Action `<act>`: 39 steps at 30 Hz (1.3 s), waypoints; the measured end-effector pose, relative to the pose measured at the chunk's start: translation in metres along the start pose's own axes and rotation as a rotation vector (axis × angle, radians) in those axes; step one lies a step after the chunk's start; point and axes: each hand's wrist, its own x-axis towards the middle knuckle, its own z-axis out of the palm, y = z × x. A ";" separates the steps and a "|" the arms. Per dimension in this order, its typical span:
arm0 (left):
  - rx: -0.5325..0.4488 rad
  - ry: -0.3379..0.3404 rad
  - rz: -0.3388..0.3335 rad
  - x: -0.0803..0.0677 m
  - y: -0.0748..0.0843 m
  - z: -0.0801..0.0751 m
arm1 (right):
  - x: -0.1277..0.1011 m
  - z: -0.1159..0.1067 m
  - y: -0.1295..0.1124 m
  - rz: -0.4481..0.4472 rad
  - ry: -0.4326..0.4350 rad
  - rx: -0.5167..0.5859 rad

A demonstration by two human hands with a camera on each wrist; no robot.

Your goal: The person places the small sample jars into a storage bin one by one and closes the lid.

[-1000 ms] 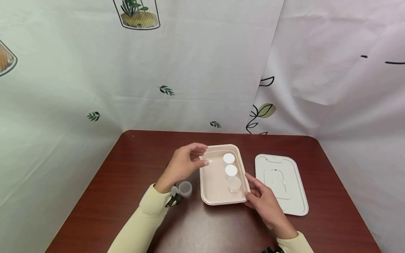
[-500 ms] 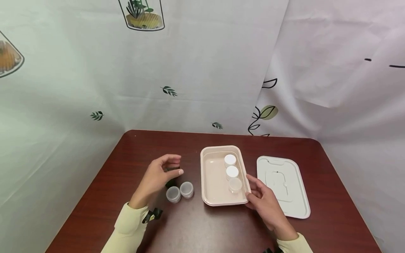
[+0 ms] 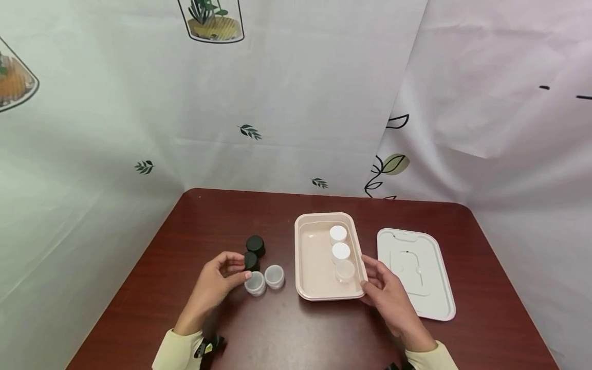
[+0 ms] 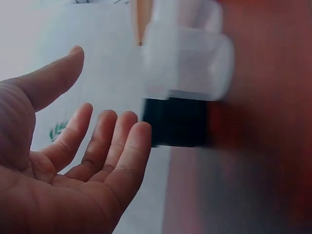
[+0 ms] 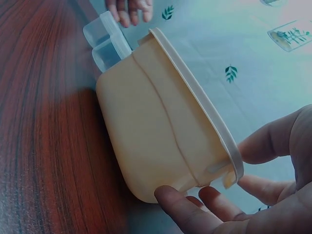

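The right hand (image 3: 386, 295) lies nearest, its fingers loosely spread and touching the near right corner of the beige tray (image 3: 314, 288); it grips nothing. In the right wrist view the fingertips (image 5: 175, 202) rest against the tray's outer wall. The left hand (image 3: 215, 285) sits left of the tray with its fingers relaxed and slightly curled, holding nothing, its fingertips just beside a clear jar (image 3: 255, 283). A second clear jar (image 3: 275, 276) stands touching the first. Just behind them are two black jars (image 3: 253, 254), close together. Inside the tray, along its right side, stand one clear jar (image 3: 344, 270) and two white-capped jars (image 3: 339, 242). The white lid (image 3: 430, 303) lies flat on the table (image 3: 208, 210), right of the tray.
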 end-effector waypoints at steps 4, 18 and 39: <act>-0.008 0.020 -0.027 -0.006 -0.008 0.002 | 0.000 0.000 0.000 -0.001 0.001 -0.008; -0.038 -0.013 -0.054 -0.017 -0.023 0.015 | -0.003 0.000 0.000 -0.003 0.002 0.003; -0.031 -0.087 -0.032 -0.017 -0.025 0.021 | -0.002 0.001 0.003 0.002 0.005 0.031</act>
